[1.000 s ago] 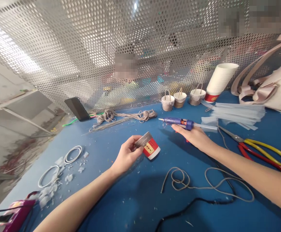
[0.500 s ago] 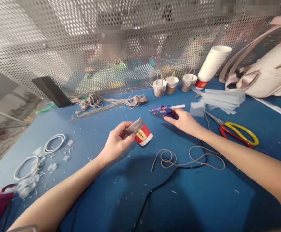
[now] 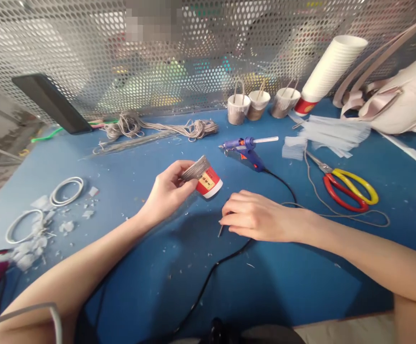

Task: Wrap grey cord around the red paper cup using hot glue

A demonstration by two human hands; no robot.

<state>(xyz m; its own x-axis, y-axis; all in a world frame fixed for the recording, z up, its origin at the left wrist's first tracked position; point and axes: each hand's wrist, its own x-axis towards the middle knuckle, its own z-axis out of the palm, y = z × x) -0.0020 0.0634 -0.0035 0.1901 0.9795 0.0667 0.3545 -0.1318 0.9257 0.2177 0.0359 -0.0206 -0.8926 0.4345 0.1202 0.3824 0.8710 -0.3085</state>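
Observation:
My left hand (image 3: 170, 193) is closed around a small paper cup (image 3: 209, 181), red with a cream label, tilted on its side. Grey cord is wound round the cup's rim end, under my fingers. To the right and a little nearer me, my right hand (image 3: 258, 216) pinches a thin grey cord (image 3: 220, 231); its short end sticks out below the fingertips and the rest trails off to the right behind the wrist. A blue glue gun (image 3: 243, 145) with a clear glue stick in its back lies on the table beyond my right hand, touched by neither hand.
Cord-wrapped cups with handles (image 3: 238, 109) and a leaning stack of paper cups (image 3: 331, 71) line the perforated metal screen (image 3: 96, 52). Scissors (image 3: 347, 188) lie at right. Cord bundles (image 3: 193, 129), a black phone-like slab (image 3: 52, 102) and white rings (image 3: 67, 191) are leftward. A black cable (image 3: 208, 277) crosses the front.
My right hand has let go of the glue gun, come back toward me and taken hold of the loose cord's end. My left hand still holds the cup; the view has shifted slightly.

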